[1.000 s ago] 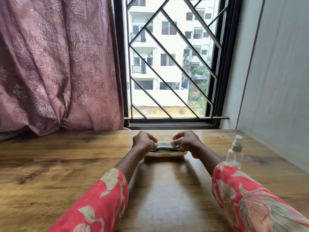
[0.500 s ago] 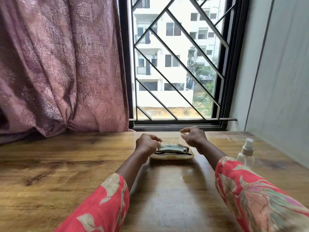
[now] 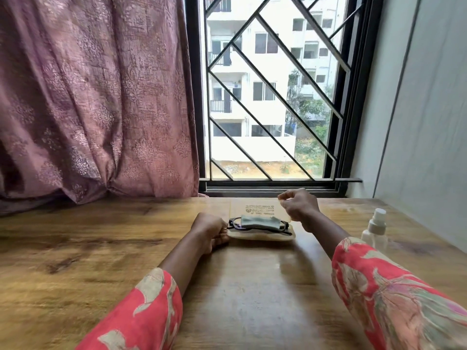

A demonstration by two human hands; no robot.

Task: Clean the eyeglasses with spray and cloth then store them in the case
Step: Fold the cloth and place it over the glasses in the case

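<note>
Storing step. Left hand [image 3: 207,229] grips the left end of the open case [image 3: 261,236] at table centre; inside lie the eyeglasses [image 3: 233,223] with the folded cloth [image 3: 257,221] on top. Right hand [image 3: 298,207], raised just beyond, curls loosely around nothing visible. Spray bottle [image 3: 375,231] stands far right. Next, probably: folding the lid [image 3: 255,210] shut

Right hand [image 3: 298,207] off case [image 3: 261,235]: a second ago it gripped right end over glasses [image 3: 257,227], now lifted above and behind that end, beside lid [image 3: 255,210], fingers curled; can't tell if pinching lid edge. Left hand [image 3: 208,229] slid from top of case's left end to its left side, resting on table [image 3: 101,261]. Cloth [image 3: 256,221] and glasses now uncovered in case.
</note>
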